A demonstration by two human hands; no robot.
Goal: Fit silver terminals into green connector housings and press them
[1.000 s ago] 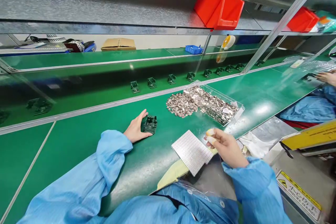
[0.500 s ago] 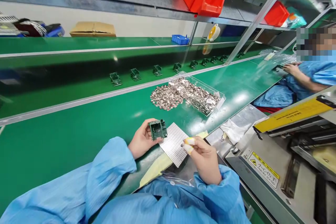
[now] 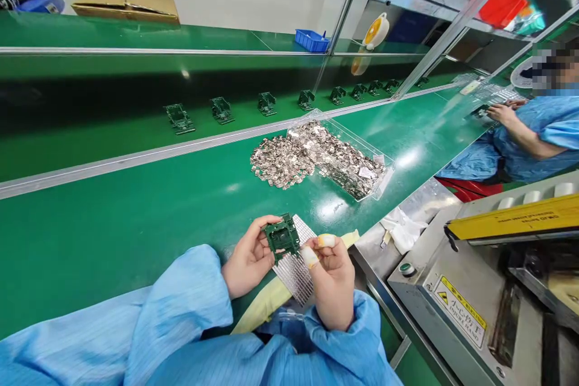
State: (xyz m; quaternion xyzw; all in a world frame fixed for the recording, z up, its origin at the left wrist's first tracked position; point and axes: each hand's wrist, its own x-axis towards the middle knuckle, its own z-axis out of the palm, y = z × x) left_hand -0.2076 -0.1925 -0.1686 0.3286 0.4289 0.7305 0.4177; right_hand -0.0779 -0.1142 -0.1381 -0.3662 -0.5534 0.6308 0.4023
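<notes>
My left hand point(image 3: 248, 260) grips a green circuit board point(image 3: 283, 237) by its left edge, tilted so its face points up at me. My right hand point(image 3: 333, 282), with white and yellow coverings on thumb and forefinger, is pinched at the board's right edge. Whatever lies between those fingertips is too small to make out. Under both hands is a silvery gridded sheet point(image 3: 295, 278), partly hidden by the board and fingers. Beyond them, small metal pieces point(image 3: 281, 161) lie heaped on the green bench and spill from a clear plastic tray point(image 3: 385, 182).
Several green boards point(image 3: 221, 110) stand in a row along the back ledge. A machine with a yellow bar point(image 3: 520, 217) stands close on my right, a white cloth point(image 3: 402, 228) beside it. Farther right a co-worker in blue point(image 3: 534, 132) sits at the bench. Yellow cloth point(image 3: 265, 304) lies near my lap.
My right hand has moved left from over the gridded sheet to the board's edge. The board has turned in my left hand to show its flat face. My view has tipped downward.
</notes>
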